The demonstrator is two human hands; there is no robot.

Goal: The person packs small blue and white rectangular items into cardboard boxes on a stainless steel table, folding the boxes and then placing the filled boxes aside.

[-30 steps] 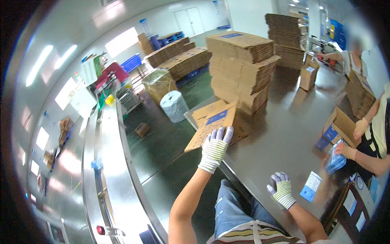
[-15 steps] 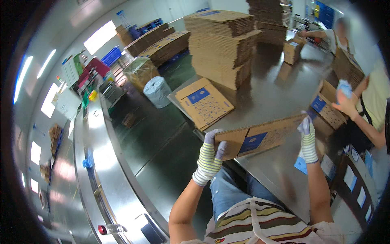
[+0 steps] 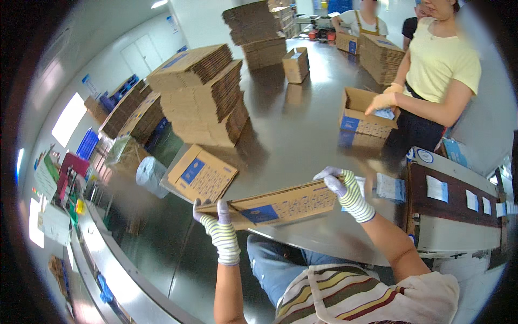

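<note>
A folded-flat cardboard box (image 3: 286,205) with a blue panel and printing spans the gap between my hands, above the near edge of the metal table (image 3: 280,146). My left hand (image 3: 220,232), in a striped glove, grips its left end with the thumb on the near side. The other end is pinched by my right hand (image 3: 348,193), gloved alike. Just beyond my left hand, another flat cardboard box (image 3: 202,174) lies at the table's left corner. Behind that rises a tall stack of flat boxes (image 3: 197,100).
At the right, a co-worker's gloved hands (image 3: 384,101) reach into an open carton (image 3: 366,125) holding blue-and-white packets. A conveyor (image 3: 448,189) carrying similar packets ends near my right hand. Farther back are a standing carton (image 3: 295,66), more box stacks (image 3: 380,59) and another person (image 3: 362,22).
My view has swung to the right, bringing the co-worker and conveyor farther in. Both hands still hold the flat box. The co-worker's hands have moved down into the open carton.
</note>
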